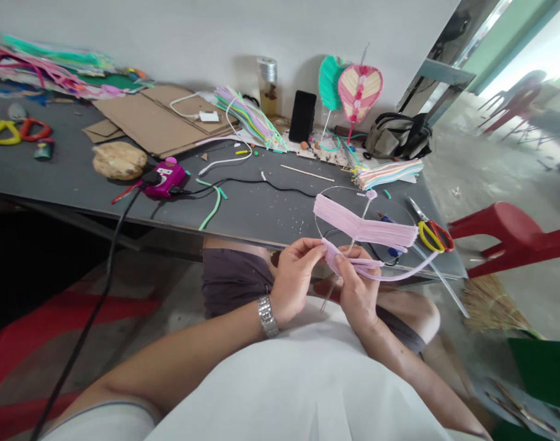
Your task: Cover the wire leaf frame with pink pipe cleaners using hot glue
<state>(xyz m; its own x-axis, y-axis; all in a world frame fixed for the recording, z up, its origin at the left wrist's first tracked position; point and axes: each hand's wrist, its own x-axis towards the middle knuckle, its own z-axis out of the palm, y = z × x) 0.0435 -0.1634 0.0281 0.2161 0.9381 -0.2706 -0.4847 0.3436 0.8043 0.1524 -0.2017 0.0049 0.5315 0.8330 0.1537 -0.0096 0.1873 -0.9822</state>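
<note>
Just off the table's front edge, a round wire fan frame (411, 211) is held up, with a band of pink pipe cleaners (372, 231) laid across it in a shallow V. My left hand (291, 278) pinches a pink pipe cleaner (329, 248) at the frame's lower left side. Close beside it, my right hand (358, 294) is closed on the lower pink pipe cleaners, its thumb pressed over them. One loose pipe cleaner end (413, 273) curves out to the right of that hand. A thin stick (326, 298) shows below the fingers.
Scissors (431, 233) with yellow and red handles lie at the table's right edge. Pipe cleaner bundles (390, 174), a purple glue-gun-like power box (166, 179), a phone (302, 116) and two finished fans (360, 92) are farther back. A red stool (510, 226) stands right.
</note>
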